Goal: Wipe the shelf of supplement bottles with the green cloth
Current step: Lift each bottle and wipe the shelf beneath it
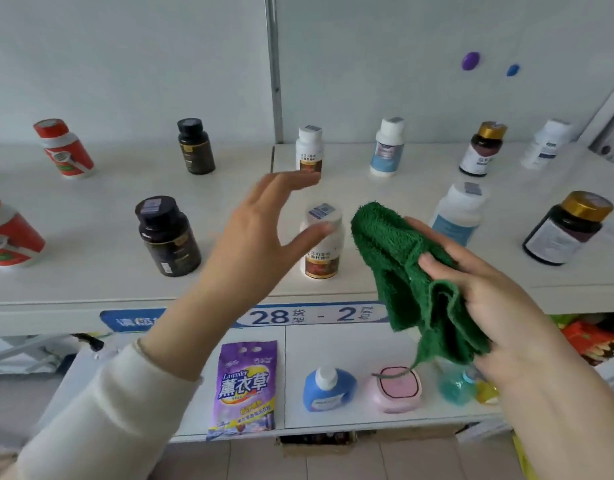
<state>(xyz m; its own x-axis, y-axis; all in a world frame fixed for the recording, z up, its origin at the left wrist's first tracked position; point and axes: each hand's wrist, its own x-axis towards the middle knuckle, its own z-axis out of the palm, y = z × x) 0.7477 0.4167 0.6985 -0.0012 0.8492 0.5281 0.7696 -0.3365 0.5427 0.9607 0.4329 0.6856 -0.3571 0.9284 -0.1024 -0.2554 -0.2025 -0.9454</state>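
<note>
Gripped by the right hand (499, 306) close to the lens, the green cloth (402, 258) is bunched into thick terry folds and held above the front edge of the shelf (91, 278). The left hand (260, 237) is spread, fingers straight, before a white-capped cylindrical bottle (322, 252), which is partly hidden by it. Label print is blurred.

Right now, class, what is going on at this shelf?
A person faces a white shelf of supplement bottles. The right hand grips a bunched green cloth, held up in front of the shelf. The left hand is open, fingers spread, close to the front white-capped bottle, not gripping it.
</note>
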